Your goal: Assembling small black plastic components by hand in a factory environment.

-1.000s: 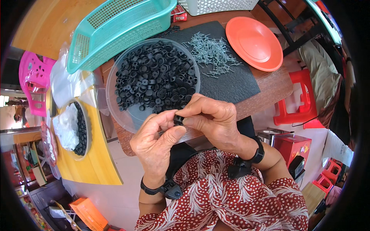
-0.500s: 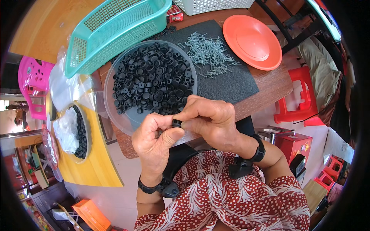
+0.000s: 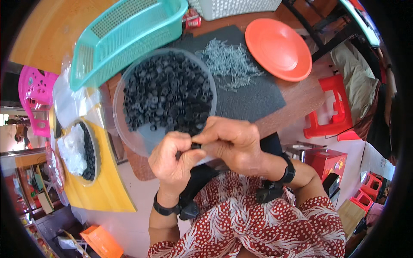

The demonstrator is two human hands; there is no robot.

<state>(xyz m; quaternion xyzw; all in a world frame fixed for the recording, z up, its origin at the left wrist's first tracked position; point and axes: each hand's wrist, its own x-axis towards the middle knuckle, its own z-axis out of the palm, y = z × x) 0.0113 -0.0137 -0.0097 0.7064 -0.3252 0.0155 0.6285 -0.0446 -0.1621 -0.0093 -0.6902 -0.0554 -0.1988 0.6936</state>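
My left hand (image 3: 172, 157) and my right hand (image 3: 234, 144) meet at the near rim of a round clear tub. Between their fingertips is a small black plastic part (image 3: 196, 145), pinched from both sides; the fingers cover most of it. Many similar black round parts (image 3: 165, 90) fill the clear tub (image 3: 118, 116), whose bottom shows at the near left. Beyond my right hand, a loose heap of silver screws (image 3: 228, 60) lies on a dark grey foam mat (image 3: 258, 96).
An orange-red plate (image 3: 279, 49) lies right of the screws. A turquoise basket (image 3: 124, 41) stands behind the tub, and a white basket (image 3: 236, 8) at the back. On the yellow table (image 3: 105, 185) at left sits another tub of black parts (image 3: 89, 150). Red stools (image 3: 327, 112) stand at right.
The whole view has shifted slightly, with the table things a little to the left. My hands have turned a little and still pinch the black part, which is now more covered.
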